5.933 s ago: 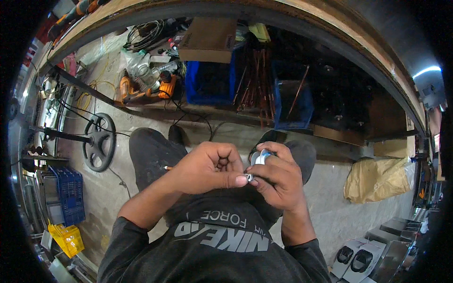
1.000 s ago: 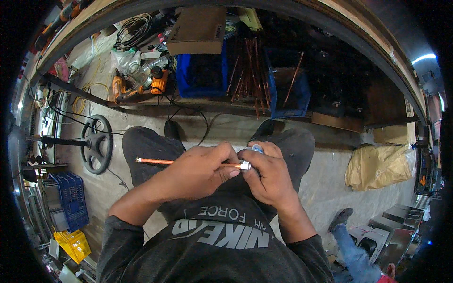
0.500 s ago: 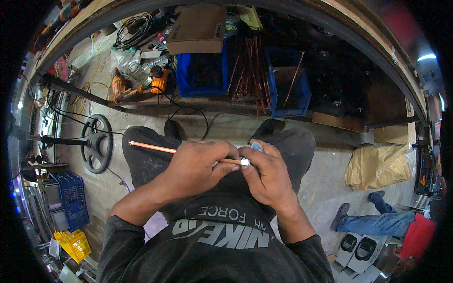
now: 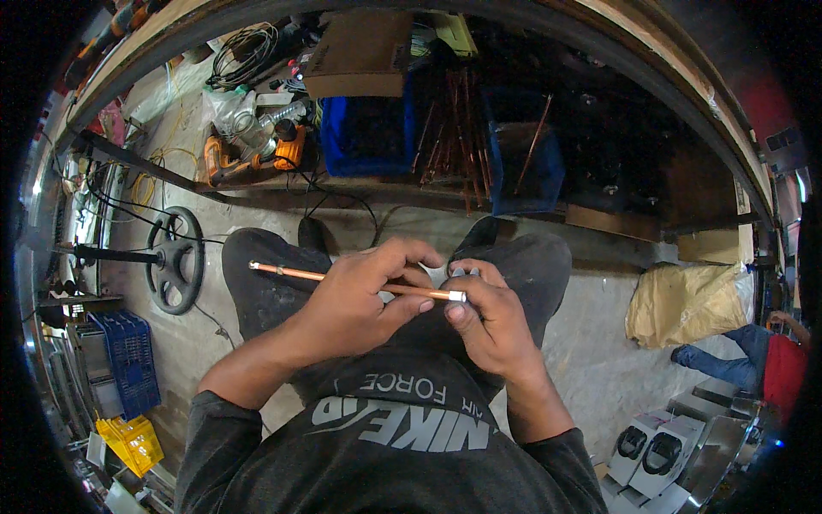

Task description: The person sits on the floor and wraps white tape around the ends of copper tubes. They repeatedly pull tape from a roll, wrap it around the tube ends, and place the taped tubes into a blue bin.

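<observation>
A thin copper tube (image 4: 300, 273) lies across my lap, slanting slightly down to the right. My left hand (image 4: 351, 300) grips it near its middle, thumb along the near side and the forefinger raised off it. At its right end sits a short white tip (image 4: 457, 296), close beside the thumb of my right hand (image 4: 498, 330). My right fingers curl round a small pale grey piece (image 4: 465, 271), partly hidden, whose kind I cannot make out. Whether the right hand touches the tube is unclear.
On the bench ahead are blue bins (image 4: 364, 137), a cardboard box (image 4: 358, 60), a bundle of copper tubes (image 4: 458, 141) and an orange power tool (image 4: 221, 158). A black handwheel (image 4: 174, 259) stands left. A person in a red top (image 4: 783, 373) is at far right.
The tube and its white tip have shifted slightly right. My left forefinger has lifted, and the hands have parted a little. The person at right has moved farther back.
</observation>
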`<state>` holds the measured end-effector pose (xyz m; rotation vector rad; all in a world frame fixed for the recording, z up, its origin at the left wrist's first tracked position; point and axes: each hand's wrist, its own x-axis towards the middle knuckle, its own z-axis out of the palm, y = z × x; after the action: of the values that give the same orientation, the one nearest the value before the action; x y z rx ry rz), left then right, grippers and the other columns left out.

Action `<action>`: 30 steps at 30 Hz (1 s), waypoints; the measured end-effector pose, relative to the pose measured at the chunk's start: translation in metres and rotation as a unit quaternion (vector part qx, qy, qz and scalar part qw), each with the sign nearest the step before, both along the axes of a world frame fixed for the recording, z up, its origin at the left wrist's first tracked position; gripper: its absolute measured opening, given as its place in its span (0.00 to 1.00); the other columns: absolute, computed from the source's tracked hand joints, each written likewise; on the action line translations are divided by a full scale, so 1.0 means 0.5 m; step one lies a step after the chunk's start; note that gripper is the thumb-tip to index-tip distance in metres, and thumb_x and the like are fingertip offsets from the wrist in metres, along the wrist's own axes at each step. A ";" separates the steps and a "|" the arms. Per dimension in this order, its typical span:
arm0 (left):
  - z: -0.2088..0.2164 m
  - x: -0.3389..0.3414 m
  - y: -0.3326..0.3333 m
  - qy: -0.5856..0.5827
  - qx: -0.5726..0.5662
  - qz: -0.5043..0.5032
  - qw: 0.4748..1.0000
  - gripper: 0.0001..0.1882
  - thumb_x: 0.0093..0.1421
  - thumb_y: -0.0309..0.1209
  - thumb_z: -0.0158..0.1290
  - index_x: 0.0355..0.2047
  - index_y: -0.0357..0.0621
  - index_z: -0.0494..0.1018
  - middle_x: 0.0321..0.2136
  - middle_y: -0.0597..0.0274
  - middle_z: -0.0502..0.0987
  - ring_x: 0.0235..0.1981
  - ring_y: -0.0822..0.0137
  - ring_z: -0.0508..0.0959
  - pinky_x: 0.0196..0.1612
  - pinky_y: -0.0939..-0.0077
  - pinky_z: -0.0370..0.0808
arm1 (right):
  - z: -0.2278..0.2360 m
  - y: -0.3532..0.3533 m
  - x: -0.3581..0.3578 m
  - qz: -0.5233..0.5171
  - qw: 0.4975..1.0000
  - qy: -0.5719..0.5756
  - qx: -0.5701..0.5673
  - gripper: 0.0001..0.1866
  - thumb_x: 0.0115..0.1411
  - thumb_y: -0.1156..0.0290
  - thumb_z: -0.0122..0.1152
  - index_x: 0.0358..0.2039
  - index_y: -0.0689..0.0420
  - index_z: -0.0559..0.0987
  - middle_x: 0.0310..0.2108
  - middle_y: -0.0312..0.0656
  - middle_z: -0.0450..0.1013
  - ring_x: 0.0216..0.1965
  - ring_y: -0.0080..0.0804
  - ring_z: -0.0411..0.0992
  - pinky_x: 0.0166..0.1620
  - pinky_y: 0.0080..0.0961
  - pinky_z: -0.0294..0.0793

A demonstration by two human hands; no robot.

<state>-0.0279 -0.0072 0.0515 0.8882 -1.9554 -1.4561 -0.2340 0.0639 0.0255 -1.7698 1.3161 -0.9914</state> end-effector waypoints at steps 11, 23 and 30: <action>0.016 0.002 -0.006 -0.057 -0.105 0.006 0.993 0.13 0.53 0.28 0.64 0.37 0.41 0.73 0.28 0.56 0.79 0.33 0.55 0.81 0.37 0.64 0.75 | 0.015 0.002 0.029 -0.051 0.999 -0.018 0.006 0.14 0.64 0.59 0.59 0.39 0.58 0.80 0.32 0.48 0.76 0.40 0.49 0.72 0.45 0.39 0.71; 0.004 0.018 -0.035 -0.066 -0.041 -0.151 0.986 0.10 0.61 0.36 0.60 0.33 0.41 0.77 0.21 0.56 0.78 0.26 0.59 0.81 0.28 0.67 0.73 | 0.030 0.012 0.016 -0.067 0.994 0.069 -0.057 0.17 0.62 0.53 0.59 0.37 0.54 0.81 0.36 0.44 0.77 0.49 0.50 0.70 0.54 0.46 0.63; 0.019 0.015 -0.030 -0.022 -0.115 -0.074 0.990 0.10 0.48 0.30 0.69 0.28 0.44 0.79 0.23 0.61 0.79 0.23 0.60 0.78 0.27 0.70 0.71 | 0.037 0.014 0.012 -0.064 0.990 0.101 -0.075 0.18 0.62 0.51 0.58 0.36 0.53 0.82 0.36 0.42 0.77 0.49 0.50 0.69 0.54 0.47 0.62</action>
<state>-0.0204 -0.0224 0.0611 0.6903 -2.2087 -1.2634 -0.2279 0.0710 0.0442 -1.9609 1.5315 -1.0250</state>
